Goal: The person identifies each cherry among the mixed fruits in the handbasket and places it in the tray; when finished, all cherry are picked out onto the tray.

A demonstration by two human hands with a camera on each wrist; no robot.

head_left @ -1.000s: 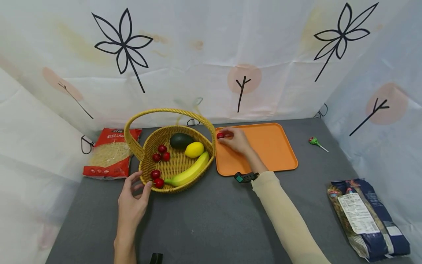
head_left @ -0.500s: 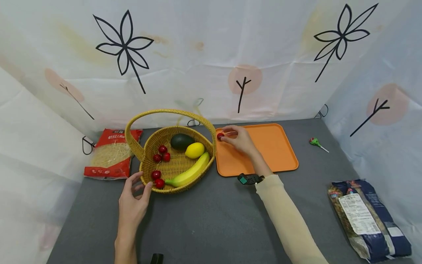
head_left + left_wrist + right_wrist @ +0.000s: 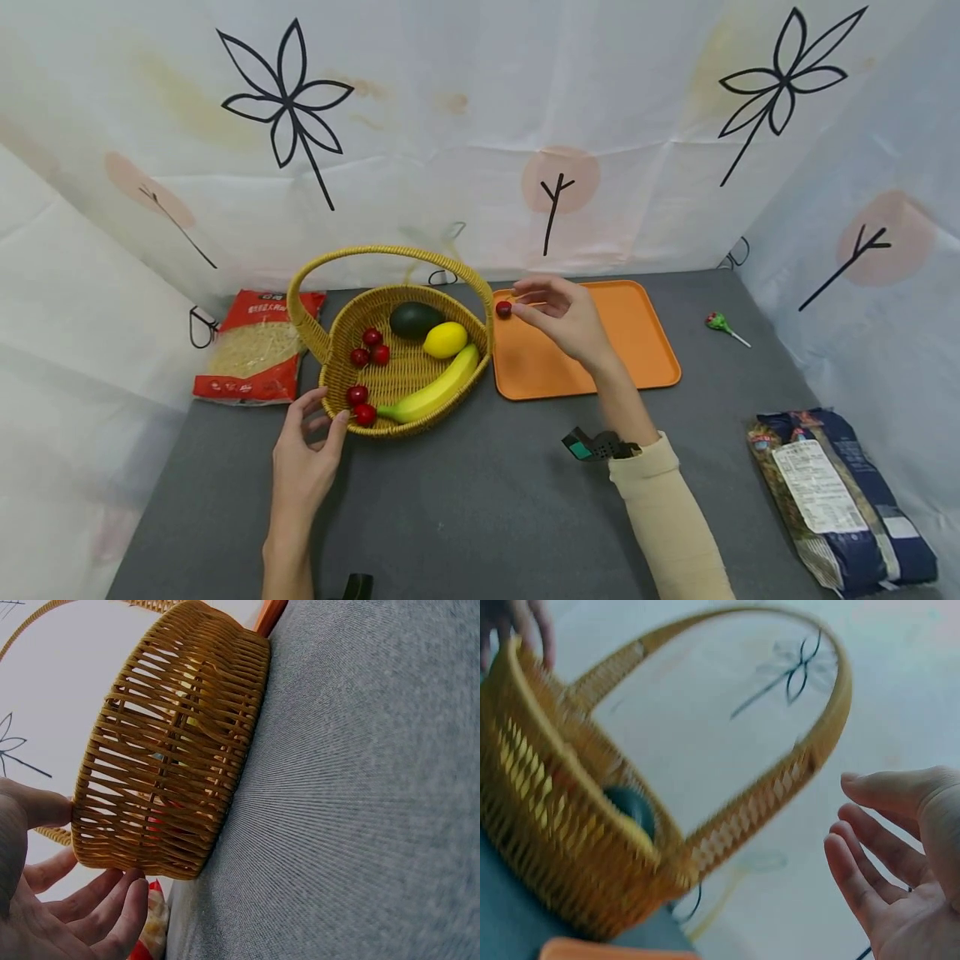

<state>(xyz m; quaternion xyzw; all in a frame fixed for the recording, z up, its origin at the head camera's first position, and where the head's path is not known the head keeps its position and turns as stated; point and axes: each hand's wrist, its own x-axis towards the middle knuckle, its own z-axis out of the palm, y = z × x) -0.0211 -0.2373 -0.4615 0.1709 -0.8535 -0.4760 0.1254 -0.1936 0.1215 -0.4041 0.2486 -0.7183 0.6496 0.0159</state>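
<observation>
A yellow wicker basket [image 3: 405,429] with a tall handle stands left of centre. It holds several red cherries [image 3: 365,414], a banana [image 3: 435,392], a lemon [image 3: 445,340] and a dark green avocado [image 3: 415,320]. My left hand [image 3: 306,454] holds the basket's near left rim; in the left wrist view its thumb is at the rim and its fingers lie against the woven wall. One cherry [image 3: 503,309] lies at the left edge of the orange tray [image 3: 637,350]. Just right of that cherry, over the tray, my right hand [image 3: 566,321] has its fingers apart and nothing between them.
A red bag of pale grains [image 3: 251,358] lies left of the basket. At the right are a small lollipop [image 3: 723,325] and a navy packet [image 3: 840,500] with a white label. White printed cloth [image 3: 480,125] walls the grey table at the back and sides.
My right hand has let go of the cherry at the tray's left edge and drawn back to the right. The left hand has stayed at the basket.
</observation>
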